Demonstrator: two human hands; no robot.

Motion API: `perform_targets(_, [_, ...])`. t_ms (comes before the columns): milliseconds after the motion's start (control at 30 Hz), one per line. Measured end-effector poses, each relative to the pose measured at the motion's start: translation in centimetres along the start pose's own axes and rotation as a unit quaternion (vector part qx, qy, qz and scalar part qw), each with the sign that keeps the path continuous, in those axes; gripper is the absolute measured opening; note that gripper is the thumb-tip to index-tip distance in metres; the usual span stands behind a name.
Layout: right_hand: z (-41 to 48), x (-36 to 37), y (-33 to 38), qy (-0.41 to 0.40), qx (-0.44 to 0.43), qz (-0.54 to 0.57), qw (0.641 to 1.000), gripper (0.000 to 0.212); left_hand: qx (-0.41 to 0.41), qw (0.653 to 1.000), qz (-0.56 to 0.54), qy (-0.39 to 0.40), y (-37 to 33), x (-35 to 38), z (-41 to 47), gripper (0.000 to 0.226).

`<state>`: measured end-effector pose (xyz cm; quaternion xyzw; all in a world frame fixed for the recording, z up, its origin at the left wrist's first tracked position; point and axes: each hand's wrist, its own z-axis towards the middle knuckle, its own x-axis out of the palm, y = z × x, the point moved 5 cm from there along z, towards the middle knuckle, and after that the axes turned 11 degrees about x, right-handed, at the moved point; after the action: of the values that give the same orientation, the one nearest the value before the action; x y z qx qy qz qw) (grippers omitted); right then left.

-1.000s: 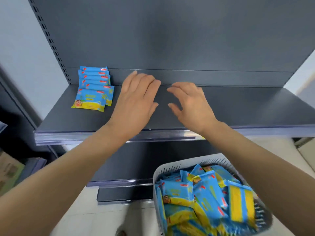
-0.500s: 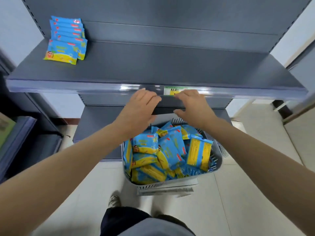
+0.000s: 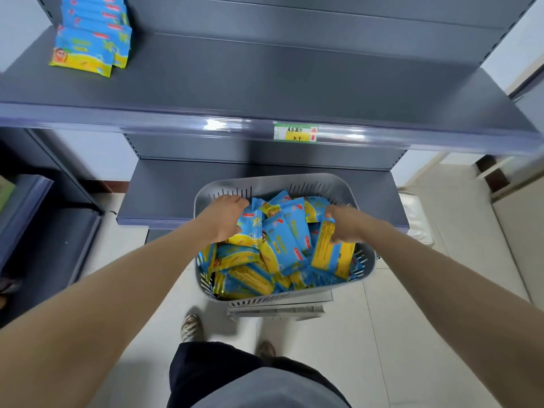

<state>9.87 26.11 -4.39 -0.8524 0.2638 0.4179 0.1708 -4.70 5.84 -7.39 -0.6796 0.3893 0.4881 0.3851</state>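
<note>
Two hands are down in the basket (image 3: 273,184), seen from your head camera. Your left hand (image 3: 225,220) has its fingers curled over the top edge of a blue packet (image 3: 250,228) at the basket's left side and grips it. Your right hand (image 3: 344,226) pinches a yellow-backed packet (image 3: 325,245), which stands nearly upright just beside the right wall.

Both packets belong to the heap (image 3: 282,251) that fills the basket. The heap is made of flat, rectangular pouches of glossy film in blue and yellow, with crimped ends, lying overlapped at all angles. The basket is grey plastic with rounded corners and slotted walls, and its far rim shows against the low shelf (image 3: 164,192).

Above it, the upper shelf (image 3: 265,83) is a flat board of matte dark grey metal. A shiny clear strip runs along its front edge and carries a price tag (image 3: 295,133). A stack (image 3: 91,39) of the same packets sits at the shelf's far left, near the back panel. From just beside the stack, the board's smooth surface runs to the right end. Open air lies between the shelf's front lip and the basket rim, over your hands. Pale floor tiles (image 3: 382,319) lie around the basket, and a shoe (image 3: 191,328) stands near its front wall.
</note>
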Motion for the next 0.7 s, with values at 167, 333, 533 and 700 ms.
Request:
perform_targets(167, [0.6, 0.6, -0.6, -0.007, 0.007, -0.008, 1.0, 0.078, -0.037, 0.998, 0.003, 0.056, 0.7, 2.1, 1.0, 0.066])
perform_targets(333, [0.6, -0.5, -0.7, 0.027, -0.009, -0.025, 0.999, 0.074, -0.059, 0.995, 0.004, 0.078, 1.8, 3.0, 0.9, 0.037])
perform_targets(533, [-1.2, -4.6, 0.8, 0.025, -0.07, 0.002, 0.997, 0.062, -0.068, 0.992, -0.042, 0.094, 1.8, 1.5, 0.9, 0.034])
perform_targets(700, [-2.5, -9.4, 2.4, 0.015, -0.12, 0.038, 0.992, 0.031, -0.064, 0.995, -0.074, 0.017, 1.2, -3.4, 0.4, 0.026])
